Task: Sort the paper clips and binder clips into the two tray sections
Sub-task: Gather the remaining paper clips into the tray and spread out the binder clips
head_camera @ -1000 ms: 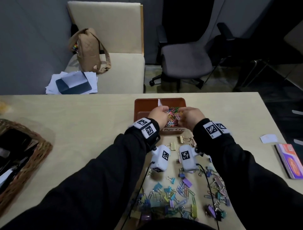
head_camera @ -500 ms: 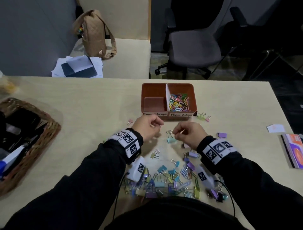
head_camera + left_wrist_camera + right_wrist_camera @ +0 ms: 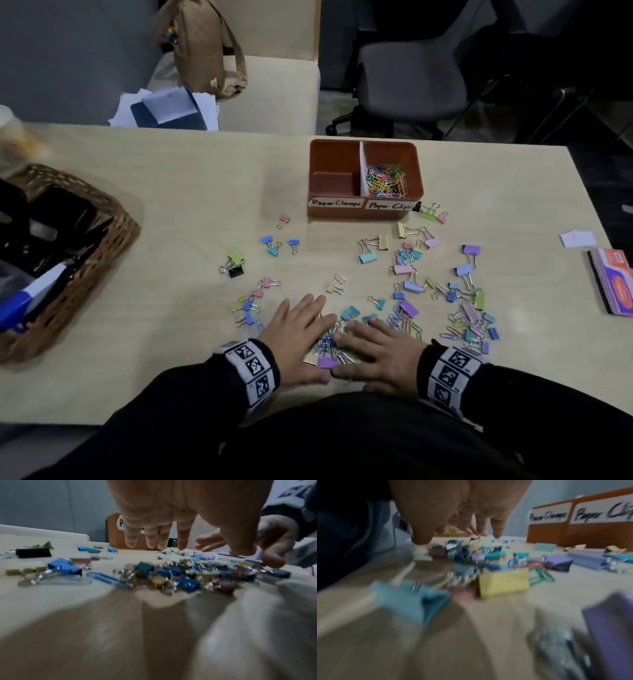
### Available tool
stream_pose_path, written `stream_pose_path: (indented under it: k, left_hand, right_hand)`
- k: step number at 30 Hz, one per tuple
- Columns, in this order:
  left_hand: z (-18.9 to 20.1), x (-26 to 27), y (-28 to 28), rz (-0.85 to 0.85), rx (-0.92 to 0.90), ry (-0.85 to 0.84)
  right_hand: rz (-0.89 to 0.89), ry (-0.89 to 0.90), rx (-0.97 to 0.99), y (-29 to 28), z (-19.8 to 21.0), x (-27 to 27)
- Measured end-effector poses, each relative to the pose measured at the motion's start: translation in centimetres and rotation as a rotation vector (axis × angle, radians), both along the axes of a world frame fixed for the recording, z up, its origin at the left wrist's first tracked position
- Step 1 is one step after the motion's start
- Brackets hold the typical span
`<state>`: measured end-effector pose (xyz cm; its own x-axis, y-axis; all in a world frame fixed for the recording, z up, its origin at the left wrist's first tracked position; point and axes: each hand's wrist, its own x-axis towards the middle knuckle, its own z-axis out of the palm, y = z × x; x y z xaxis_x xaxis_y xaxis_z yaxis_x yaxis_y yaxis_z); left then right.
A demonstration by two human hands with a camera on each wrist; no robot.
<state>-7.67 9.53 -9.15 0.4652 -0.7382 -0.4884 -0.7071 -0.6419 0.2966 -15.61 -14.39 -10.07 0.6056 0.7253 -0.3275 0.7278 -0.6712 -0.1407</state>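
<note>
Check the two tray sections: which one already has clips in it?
The right section, labelled "Paper Clips", holds a heap of coloured paper clips. The left section, labelled "Paper Clamps", shows only bare tray floor; the binder clips lie on the table.

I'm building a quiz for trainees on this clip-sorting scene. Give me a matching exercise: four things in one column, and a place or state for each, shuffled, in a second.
Things:
1. Paper clips
2. Left tray section
3. Wicker basket
4. Left hand

Places or states:
A. At the table's left edge
B. Flat on the pile of clips near the table's front edge
C. Heaped in the right tray section
D. Holds no clips, labelled Paper Clamps

Pairs: 1-C, 2-D, 3-A, 4-B
</note>
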Motion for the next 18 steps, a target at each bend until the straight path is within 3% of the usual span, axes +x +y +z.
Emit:
stream_pose_path:
  k: [4, 10, 15, 18]
  left_hand:
    - [-1.4, -0.2, 0.3, -0.017, 0.140, -0.034]
    - [-1.9, 2.4, -0.4, 0.106, 0.191, -0.037]
    - [-1.0, 6.0, -1.2, 0.227, 0.130, -0.003]
    - [0.3, 7.1, -0.1, 0.333, -0.008, -0.039]
  right_hand:
    - [-0.014, -0.038, -0.109, 0.2, -1.6, -0.7]
    - [-0.220, 0.055, -0.171, 1.0, -0.6, 2.5]
    - [-0.428, 0.077, -0.240, 1.6, 0.9, 5.3]
    - [-0.327, 0.007, -0.136, 2.6, 1.3, 5.2]
